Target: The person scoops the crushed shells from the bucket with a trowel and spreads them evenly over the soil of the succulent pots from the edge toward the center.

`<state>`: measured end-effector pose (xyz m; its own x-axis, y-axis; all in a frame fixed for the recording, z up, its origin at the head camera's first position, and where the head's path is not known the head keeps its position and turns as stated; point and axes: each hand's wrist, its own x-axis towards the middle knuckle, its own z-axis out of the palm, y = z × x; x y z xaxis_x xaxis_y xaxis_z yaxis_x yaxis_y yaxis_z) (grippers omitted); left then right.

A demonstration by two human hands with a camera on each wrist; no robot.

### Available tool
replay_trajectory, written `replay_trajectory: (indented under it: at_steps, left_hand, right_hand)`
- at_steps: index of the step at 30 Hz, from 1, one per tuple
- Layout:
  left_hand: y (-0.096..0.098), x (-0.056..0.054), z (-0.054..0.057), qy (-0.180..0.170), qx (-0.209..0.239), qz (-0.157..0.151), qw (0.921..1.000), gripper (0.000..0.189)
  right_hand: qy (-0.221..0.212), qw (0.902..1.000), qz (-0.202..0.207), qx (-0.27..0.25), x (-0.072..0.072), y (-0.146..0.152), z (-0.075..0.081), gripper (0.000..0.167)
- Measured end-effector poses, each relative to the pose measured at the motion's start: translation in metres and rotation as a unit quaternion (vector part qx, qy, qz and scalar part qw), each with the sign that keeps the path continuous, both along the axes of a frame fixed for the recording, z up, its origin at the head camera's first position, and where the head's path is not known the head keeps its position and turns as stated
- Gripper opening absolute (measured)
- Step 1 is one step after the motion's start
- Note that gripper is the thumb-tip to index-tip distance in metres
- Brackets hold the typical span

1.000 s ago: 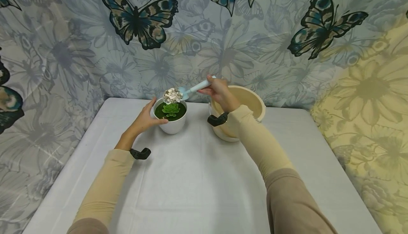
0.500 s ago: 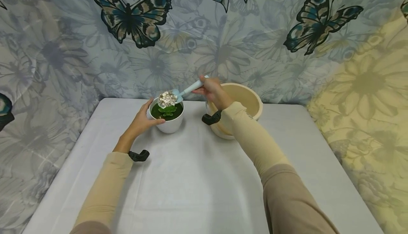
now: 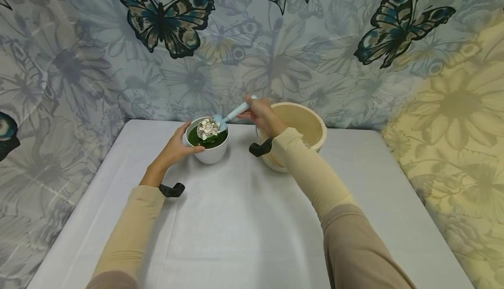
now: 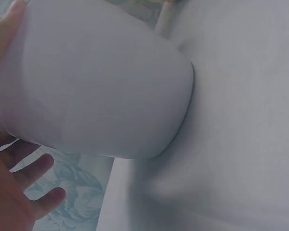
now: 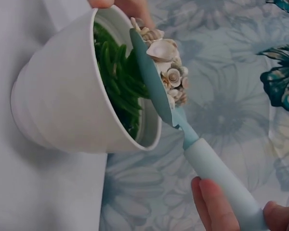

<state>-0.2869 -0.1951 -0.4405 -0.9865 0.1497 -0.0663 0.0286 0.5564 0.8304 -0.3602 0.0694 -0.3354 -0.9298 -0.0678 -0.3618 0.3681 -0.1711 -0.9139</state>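
The right hand [image 3: 261,113] pinches the pale-blue trowel [image 3: 236,112] by its handle, its heaped shells [image 5: 169,67] beyond the fingertips and over the green plant [image 5: 116,79] in the white pot [image 5: 62,91], whose rim the left hand [image 3: 176,146] grips from the left.

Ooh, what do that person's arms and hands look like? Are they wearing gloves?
No gloves: the left hand and the right hand are bare. There are pale yellowish-beige sleeves, then brownish sleeves higher up. A curved black gadget shows near each hand.

pot [image 3: 210,155] white | trowel [image 5: 202,155] light-blue | plant [image 5: 116,72] green | tub [image 3: 303,124] cream | backdrop [image 3: 252,61] butterfly-patterned
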Motion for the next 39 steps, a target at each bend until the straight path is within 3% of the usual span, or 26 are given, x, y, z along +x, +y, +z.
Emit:
replay_trajectory:
  at_steps: [18,28,39]
  left_hand:
    - [0.0008,-0.0011,0.0013,0.0,-0.005,-0.004,1.0,0.115]
    - [0.0,-0.0019,0.0024,-0.006,-0.017,-0.01,0.9998,0.115]
    - [0.0017,0.0001,0.0035,-0.004,-0.013,-0.005,0.9999,0.115]
  right_hand:
    - [0.059,0.9955,0.046,0.058,-0.0035,-0.0028,0.0023,0.044]
    - [0.099,0.9896,0.068,0.079,-0.0077,-0.0068,0.002,0.038]
    - [0.1,0.9888,0.073,0.083,-0.0055,-0.0075,0.0044,0.04]
